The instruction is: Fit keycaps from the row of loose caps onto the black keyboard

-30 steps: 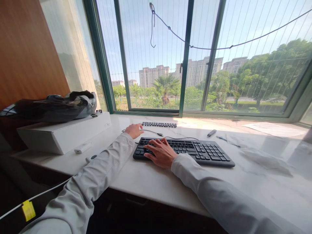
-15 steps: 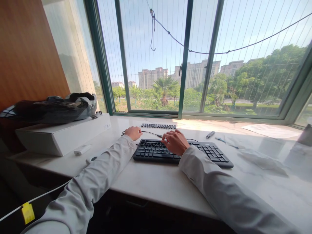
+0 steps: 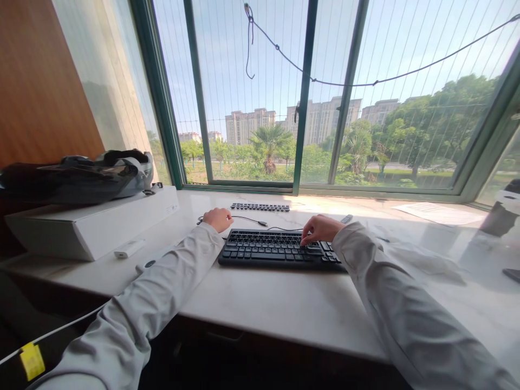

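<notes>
Black keyboard (image 3: 268, 251) sits partly behind the right hand (image 3: 320, 228).

Keyboard (image 3: 260, 257): black, keys up, lying flat on the white table (image 3: 260, 298), long side crosswise; right end partly hidden.

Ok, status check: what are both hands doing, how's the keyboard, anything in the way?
Right hand low over the keyboard, contact unclear. Left hand by the black cable, grip unclear. Keyboard flat on the counter; cable behind, off the keys.
</notes>
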{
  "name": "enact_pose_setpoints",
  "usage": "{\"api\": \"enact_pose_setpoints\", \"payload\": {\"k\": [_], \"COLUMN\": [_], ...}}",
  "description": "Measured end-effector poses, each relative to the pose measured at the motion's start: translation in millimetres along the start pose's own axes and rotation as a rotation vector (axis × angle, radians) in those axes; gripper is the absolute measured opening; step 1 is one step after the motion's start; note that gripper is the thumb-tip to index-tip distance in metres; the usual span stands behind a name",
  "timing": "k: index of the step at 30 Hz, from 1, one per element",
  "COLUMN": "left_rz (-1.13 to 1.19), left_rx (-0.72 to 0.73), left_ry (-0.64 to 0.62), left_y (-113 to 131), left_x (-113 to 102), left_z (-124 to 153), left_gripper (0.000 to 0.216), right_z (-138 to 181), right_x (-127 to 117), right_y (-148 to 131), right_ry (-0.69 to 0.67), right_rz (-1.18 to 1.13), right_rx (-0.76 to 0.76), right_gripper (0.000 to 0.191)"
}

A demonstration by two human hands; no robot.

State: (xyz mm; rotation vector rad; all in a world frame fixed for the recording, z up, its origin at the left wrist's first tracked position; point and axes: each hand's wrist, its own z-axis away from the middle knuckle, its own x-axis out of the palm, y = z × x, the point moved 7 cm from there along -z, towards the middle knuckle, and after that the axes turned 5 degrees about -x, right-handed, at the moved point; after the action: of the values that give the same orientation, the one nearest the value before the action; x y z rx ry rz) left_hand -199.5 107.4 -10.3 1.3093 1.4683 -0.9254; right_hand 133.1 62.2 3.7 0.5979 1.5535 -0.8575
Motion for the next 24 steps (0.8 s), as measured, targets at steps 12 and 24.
{"api": "enact_pose_setpoints", "payload": {"k": [12, 24], "left_rz": [-0.026, -0.062], "left_rx": [-0.022, 0.131], "left_ry": [0.019, 0.1], "left_y": [-0.9, 46.4], "left_x": [-2.4, -32.3], "left_z": [3.3, -0.1], "left_gripper": [0.037, 0.037], "right_z": [5.2, 18.9], "right_x": [-1.1, -15.6], "right_y": [12.5, 45.2], "right_ry": [-0.037, 0.22], "right_rz": [-0.011, 0.225], "right_rx": [0.023, 0.423], "right_gripper": [0.039, 0.045]}}
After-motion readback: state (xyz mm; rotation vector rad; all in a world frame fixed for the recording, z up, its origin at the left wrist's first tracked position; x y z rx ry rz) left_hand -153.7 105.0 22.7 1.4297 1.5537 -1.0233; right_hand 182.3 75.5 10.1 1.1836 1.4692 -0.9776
